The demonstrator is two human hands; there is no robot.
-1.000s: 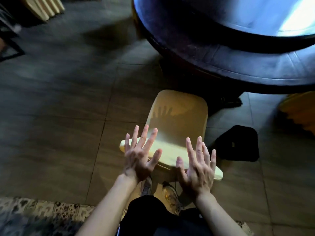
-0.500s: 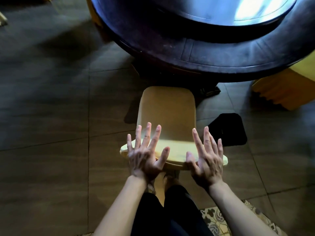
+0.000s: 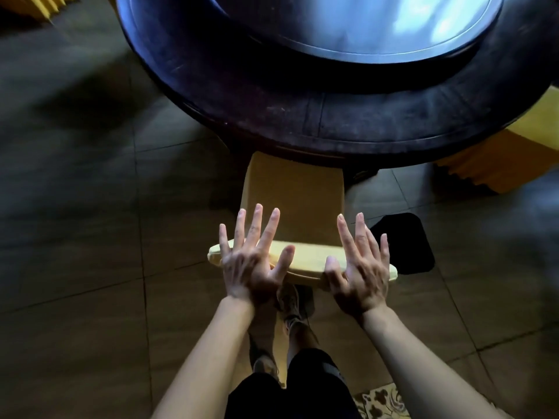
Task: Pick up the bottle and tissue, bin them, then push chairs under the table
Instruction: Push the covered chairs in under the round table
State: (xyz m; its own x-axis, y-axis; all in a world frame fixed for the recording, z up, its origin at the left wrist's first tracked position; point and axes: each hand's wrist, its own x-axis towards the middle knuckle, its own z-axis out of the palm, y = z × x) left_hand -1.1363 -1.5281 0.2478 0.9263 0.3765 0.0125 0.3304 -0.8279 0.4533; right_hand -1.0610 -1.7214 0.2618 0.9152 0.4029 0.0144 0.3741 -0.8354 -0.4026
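My left hand (image 3: 251, 267) and right hand (image 3: 361, 273), fingers splayed, seemingly press the yellow fabric chair (image 3: 295, 201), now seat-first under the dark round table (image 3: 302, 125).

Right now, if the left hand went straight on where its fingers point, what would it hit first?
Probably the rim of the dark round table: the left hand, flat on the yellow chair back, points over the seat toward it. Relative height is unclear here.

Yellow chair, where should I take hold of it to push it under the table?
Take the chair by the top rail of its backrest, from behind, left hand and right hand near its ends. The rail is wide and rounded, and the seat points at the table, so a push should run straight.
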